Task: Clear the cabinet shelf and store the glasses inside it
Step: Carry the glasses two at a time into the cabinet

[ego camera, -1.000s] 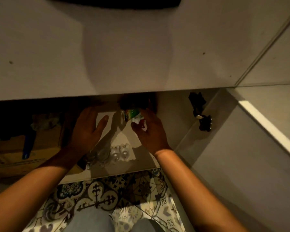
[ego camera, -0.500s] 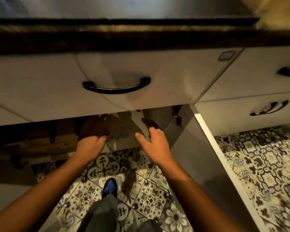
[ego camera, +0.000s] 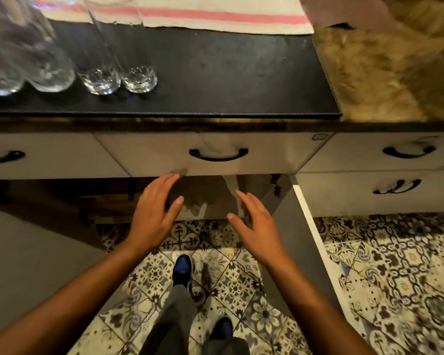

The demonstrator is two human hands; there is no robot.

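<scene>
Several clear glasses stand on a black mat on the counter: two tall narrow ones and two wider ones at the far left. Below the drawer the cabinet stands open, its pale shelf partly in shadow. My left hand and my right hand hover in front of the shelf, both with fingers spread and holding nothing. The glasses are well above and to the left of both hands.
The cabinet's right door is swung open toward me, its edge beside my right arm. Another open door is at the left. A striped cloth lies behind the mat. Closed drawers sit right. My feet stand on patterned tiles.
My view has risen from the cabinet's inside to the countertop. Both hands have come out of the cabinet and opened; the small packet at my right hand is no longer in view.
</scene>
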